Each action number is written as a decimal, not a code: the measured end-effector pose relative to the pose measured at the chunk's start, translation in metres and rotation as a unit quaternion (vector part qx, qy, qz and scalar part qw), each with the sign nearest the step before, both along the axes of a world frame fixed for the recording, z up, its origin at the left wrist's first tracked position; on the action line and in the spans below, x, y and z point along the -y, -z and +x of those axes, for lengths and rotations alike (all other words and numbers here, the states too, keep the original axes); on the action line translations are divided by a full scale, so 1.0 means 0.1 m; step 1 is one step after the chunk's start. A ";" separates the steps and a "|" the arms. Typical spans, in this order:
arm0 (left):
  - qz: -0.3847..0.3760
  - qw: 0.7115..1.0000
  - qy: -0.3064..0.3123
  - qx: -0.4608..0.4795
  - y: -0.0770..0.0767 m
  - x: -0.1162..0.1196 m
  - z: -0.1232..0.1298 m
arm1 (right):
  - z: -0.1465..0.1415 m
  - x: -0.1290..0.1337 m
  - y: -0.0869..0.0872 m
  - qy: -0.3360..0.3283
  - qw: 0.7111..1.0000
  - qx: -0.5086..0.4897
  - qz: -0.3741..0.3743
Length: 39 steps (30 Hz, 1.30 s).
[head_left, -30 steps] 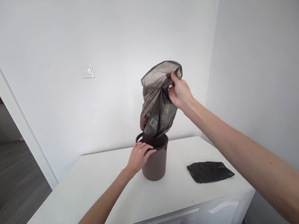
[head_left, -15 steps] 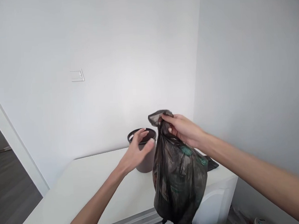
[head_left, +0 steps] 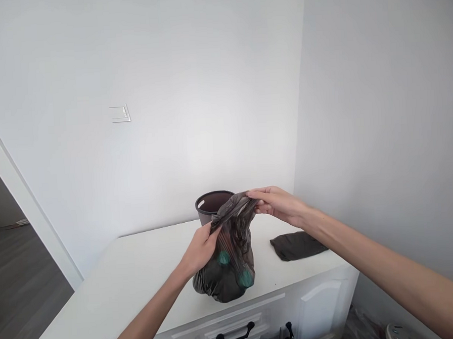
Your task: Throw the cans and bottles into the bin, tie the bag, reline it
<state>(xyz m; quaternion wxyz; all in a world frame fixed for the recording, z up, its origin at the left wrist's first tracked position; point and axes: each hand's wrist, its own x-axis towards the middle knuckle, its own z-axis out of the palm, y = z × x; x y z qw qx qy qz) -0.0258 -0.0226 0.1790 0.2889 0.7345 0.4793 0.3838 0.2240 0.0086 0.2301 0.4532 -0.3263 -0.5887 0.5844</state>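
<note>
A thin black plastic bag (head_left: 230, 250) rests on the white cabinet top near its front edge, with green items showing through. My left hand (head_left: 200, 247) pinches the left side of the bag's mouth, and my right hand (head_left: 276, 202) grips the right side, so the rim is stretched between them. Behind the bag stands a dark bin (head_left: 209, 203), partly hidden by it. To the right, a folded black bag (head_left: 299, 245) lies flat on the cabinet.
The white cabinet (head_left: 141, 275) has black handles (head_left: 235, 335) on its front and stands against the walls. A switch (head_left: 120, 113) is on the back wall. A doorway opens at the left. Clear plastic and a round object (head_left: 398, 333) are on the floor at lower right.
The filled bag has come down and left onto the cabinet. My left hand, open before, has taken hold of its mouth. The folded bag is now more fully visible.
</note>
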 end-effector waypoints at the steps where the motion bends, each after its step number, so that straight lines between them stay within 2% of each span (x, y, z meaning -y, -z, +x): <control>1: -0.016 0.999 -0.011 0.039 0.02 -0.01 -0.06 | 0.03 -0.02 0.03 0.004 1.000 -0.014 -0.014; 4: -0.079 0.971 -0.047 0.221 0.10 -0.05 -0.18 | 0.12 -0.08 0.11 0.028 0.998 -0.035 -0.045; 8: -0.121 0.869 -0.103 0.469 0.13 -0.13 -0.23 | 0.26 -0.10 0.24 0.063 0.996 -0.037 -0.048; 11: -0.137 0.795 -0.143 0.574 0.08 -0.16 -0.23 | 0.39 -0.08 0.36 0.077 0.995 -0.040 -0.052; 13: -0.152 0.770 -0.139 0.604 0.03 -0.15 -0.21 | 0.47 -0.04 0.46 0.084 0.993 -0.058 -0.055; 16: -0.159 0.763 -0.112 0.617 -0.04 -0.12 -0.11 | 0.52 0.02 0.64 0.105 0.986 -0.118 -0.055; 18: -0.156 0.761 -0.093 0.622 -0.08 -0.10 -0.01 | 0.50 0.06 0.85 0.122 0.975 -0.178 -0.054; 20: -0.153 0.759 -0.072 0.628 -0.10 -0.09 0.08 | 0.45 0.11 1.18 0.144 0.959 -0.239 -0.046; 22: -0.148 0.760 -0.053 0.631 -0.12 -0.09 0.14 | 0.37 0.16 1.61 0.182 0.943 -0.278 -0.034; 24: -0.151 0.764 -0.040 0.626 -0.13 -0.10 0.17 | 0.26 0.20 2.04 0.226 0.935 -0.273 -0.026; 25: -0.155 0.766 -0.037 0.622 -0.14 -0.10 0.18 | 0.20 0.21 2.20 0.224 0.940 -0.255 -0.008; 26: -0.162 0.769 -0.037 0.617 -0.14 -0.10 0.18 | 0.14 0.22 2.30 0.191 0.954 -0.230 0.014; 27: -0.167 0.772 -0.036 0.612 -0.15 -0.11 0.18 | 0.08 0.21 2.33 0.141 0.969 -0.200 0.033; 29: -0.173 0.778 -0.035 0.602 -0.17 -0.11 0.16 | -0.06 0.16 2.18 0.053 0.985 -0.153 0.060; 31: -0.175 0.787 -0.034 0.591 -0.19 -0.10 0.14 | -0.20 0.09 1.84 0.021 0.987 -0.142 0.074; 33: -0.176 0.798 -0.036 0.576 -0.22 -0.09 0.10 | -0.35 0.01 1.49 -0.005 0.980 -0.189 0.065; 36: -0.179 0.810 -0.033 0.558 -0.21 -0.07 0.04 | -0.56 -0.06 1.17 -0.052 0.948 -0.314 0.010; 39: -0.180 0.810 -0.026 0.557 -0.15 -0.09 -0.04 | -0.69 -0.10 1.07 -0.099 0.902 -0.419 -0.032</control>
